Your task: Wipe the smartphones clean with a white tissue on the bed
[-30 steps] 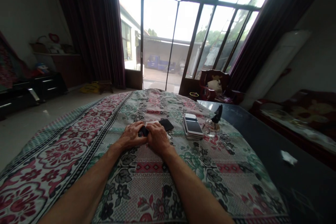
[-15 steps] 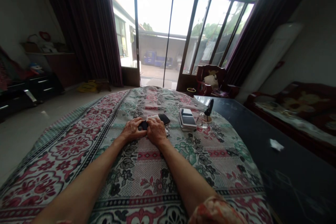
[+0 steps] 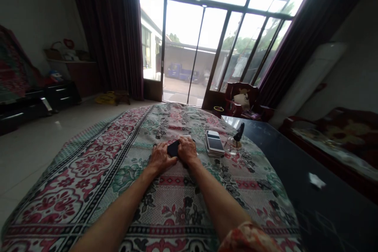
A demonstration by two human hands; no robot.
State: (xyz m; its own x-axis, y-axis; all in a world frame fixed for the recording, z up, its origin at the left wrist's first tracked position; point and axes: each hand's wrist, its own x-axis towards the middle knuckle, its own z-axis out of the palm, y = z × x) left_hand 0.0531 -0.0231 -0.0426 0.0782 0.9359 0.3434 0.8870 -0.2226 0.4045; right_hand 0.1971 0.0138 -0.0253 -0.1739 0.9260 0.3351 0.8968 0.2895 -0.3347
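In the head view, a dark smartphone [image 3: 173,149] lies on the patterned tablecloth [image 3: 177,183] between my two hands. My left hand [image 3: 160,157] grips its left end, fingers curled at the far side and thumb along the near edge. Bent over the right part of the phone is my right hand [image 3: 187,149], with a white cloth or tissue [image 3: 186,137] showing at its fingertips. Right of that hand sits a stack of several phones [image 3: 215,143], the top one with a white frame. Beside the stack stands a clear glass bottle with a black top [image 3: 237,139].
A dark glossy table [image 3: 283,157] adjoins on the right, with a crumpled white tissue [image 3: 317,180] on it. Beyond stand a wooden chair [image 3: 242,98] and a carved wooden sofa [image 3: 339,134]. Glass doors [image 3: 189,55] between dark curtains [image 3: 106,35] face me.
My hands have moved apart slightly, uncovering more of the phone between them. My right hand has slid right across it with the white cloth. The camera view has tilted and shifted.
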